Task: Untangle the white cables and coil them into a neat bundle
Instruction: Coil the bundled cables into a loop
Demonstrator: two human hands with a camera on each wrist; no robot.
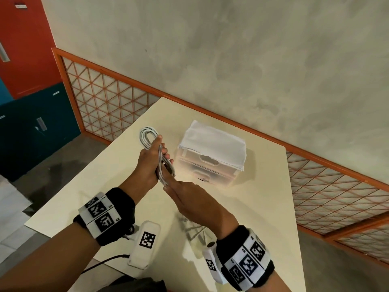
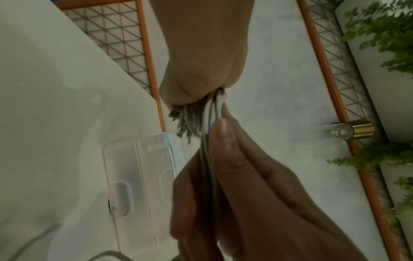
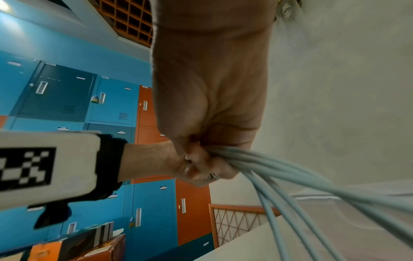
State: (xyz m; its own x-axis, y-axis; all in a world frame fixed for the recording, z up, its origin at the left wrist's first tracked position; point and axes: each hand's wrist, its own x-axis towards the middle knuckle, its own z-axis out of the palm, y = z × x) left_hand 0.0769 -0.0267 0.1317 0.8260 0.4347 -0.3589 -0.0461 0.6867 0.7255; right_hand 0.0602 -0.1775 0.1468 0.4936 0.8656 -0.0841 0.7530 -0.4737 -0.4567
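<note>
Here the white cables (image 1: pixel 149 138) are gathered into a looped bundle held up above the cream table (image 1: pixel 109 182), not resting on it. The left hand (image 1: pixel 149 165) grips the bundle around its middle, fingers and thumb curled round the strands, with the loop sticking out past the fingertips toward the far edge of the table. The right hand (image 1: pixel 190 196) meets the lower end of the bundle just below the left hand; in the head view its fingers look fairly straight, while the left wrist view shows it closed on the strand ends (image 2: pixel 196 120). In the right wrist view, several strands (image 3: pixel 290 178) fan out from the grip. Just beside the hands, a translucent 2-drawer box (image 1: pixel 207 167) stands on the table under a white cloth (image 1: pixel 212 140).
</note>
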